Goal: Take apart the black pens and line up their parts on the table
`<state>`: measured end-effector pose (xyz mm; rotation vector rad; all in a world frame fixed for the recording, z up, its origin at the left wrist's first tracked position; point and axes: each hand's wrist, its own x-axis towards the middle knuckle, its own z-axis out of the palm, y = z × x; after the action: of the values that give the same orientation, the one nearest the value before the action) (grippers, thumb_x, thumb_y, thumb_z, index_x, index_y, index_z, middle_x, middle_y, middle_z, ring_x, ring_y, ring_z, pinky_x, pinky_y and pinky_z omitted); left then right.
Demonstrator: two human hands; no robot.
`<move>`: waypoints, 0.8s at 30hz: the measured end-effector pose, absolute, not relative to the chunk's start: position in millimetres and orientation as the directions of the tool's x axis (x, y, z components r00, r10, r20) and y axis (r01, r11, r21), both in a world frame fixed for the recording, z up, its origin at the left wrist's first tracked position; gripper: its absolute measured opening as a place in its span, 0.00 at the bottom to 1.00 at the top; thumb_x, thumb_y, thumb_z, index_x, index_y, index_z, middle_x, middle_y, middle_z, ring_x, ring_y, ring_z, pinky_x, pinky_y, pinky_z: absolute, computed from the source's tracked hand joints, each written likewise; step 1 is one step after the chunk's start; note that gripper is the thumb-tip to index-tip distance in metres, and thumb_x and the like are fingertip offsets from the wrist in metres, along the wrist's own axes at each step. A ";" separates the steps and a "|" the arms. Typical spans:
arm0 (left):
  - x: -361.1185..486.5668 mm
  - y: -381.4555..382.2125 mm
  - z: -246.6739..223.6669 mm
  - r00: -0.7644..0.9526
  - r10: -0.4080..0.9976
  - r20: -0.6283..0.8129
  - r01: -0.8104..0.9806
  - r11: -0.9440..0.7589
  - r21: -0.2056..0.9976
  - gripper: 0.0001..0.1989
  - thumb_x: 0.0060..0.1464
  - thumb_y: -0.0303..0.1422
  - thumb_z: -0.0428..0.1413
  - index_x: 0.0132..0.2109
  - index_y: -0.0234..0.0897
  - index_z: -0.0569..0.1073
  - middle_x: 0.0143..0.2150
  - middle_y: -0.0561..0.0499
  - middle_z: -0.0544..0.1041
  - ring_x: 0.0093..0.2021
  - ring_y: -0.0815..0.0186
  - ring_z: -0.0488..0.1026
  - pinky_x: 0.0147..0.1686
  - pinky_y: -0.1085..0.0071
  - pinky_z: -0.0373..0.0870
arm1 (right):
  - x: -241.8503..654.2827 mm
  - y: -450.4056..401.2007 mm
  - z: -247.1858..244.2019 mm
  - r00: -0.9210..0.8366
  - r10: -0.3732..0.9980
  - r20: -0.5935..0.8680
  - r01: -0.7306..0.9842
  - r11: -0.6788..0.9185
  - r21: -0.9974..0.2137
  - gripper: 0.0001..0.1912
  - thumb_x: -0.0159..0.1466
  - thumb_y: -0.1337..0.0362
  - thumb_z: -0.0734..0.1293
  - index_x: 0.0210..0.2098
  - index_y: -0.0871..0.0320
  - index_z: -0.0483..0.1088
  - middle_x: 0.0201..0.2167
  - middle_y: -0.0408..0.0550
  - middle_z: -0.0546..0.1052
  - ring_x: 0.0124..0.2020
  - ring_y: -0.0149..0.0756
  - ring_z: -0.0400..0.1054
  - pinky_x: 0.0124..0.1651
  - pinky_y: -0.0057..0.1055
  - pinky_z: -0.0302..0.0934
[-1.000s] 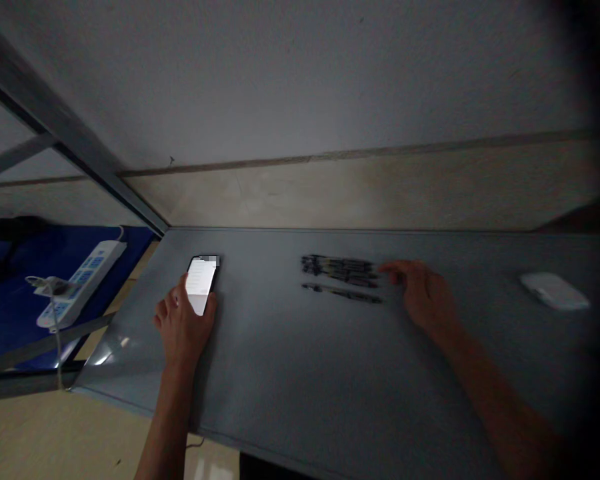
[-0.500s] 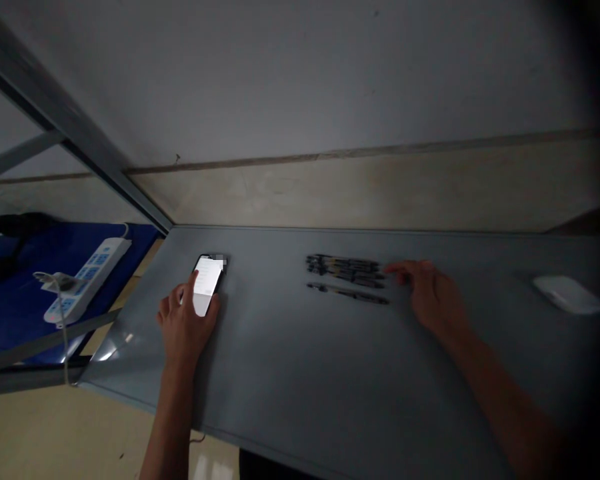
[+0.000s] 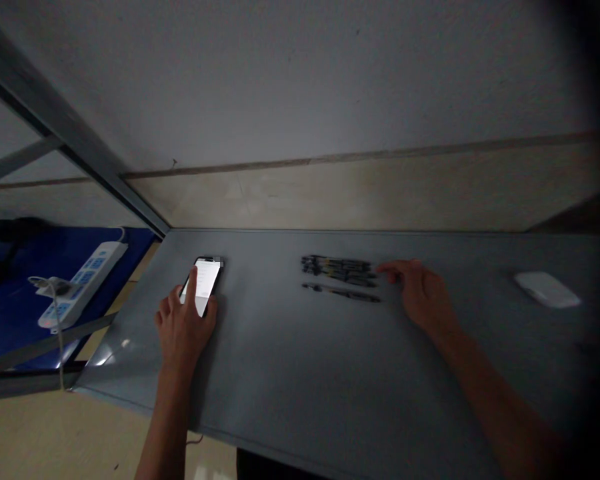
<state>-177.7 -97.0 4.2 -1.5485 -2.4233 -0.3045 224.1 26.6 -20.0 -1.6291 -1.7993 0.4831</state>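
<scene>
A smooth gray tabletop lies along a pale wall, whose lower beige band runs behind it. At left, a metal frame slants down to the far corner; beyond lies a blue surface bearing a white power strip. Tan floor shows below the near edge. The left hand is spread, index finger over the lit phone on the tabletop's left. Right of center, grouped pens lie above a single pen; the right hand, loosely bent, points at the group, contact indeterminable. A white object rests farther right.
</scene>
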 end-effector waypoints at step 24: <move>-173.3 -120.6 -8.6 -0.331 0.764 0.553 0.936 0.340 0.090 0.20 0.64 0.40 0.53 0.60 0.44 0.73 0.63 0.40 0.67 0.63 0.46 0.60 0.59 0.48 0.57 | 222.6 26.9 -18.1 -0.019 0.978 0.206 0.727 0.154 -0.669 0.36 0.73 0.53 0.42 0.37 0.59 0.78 0.29 0.52 0.73 0.33 0.42 0.69 0.40 0.36 0.59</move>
<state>-173.3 -120.6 -8.6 -1.4926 -2.1947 -0.5601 222.6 26.9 -18.1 -1.6281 -1.8015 0.5075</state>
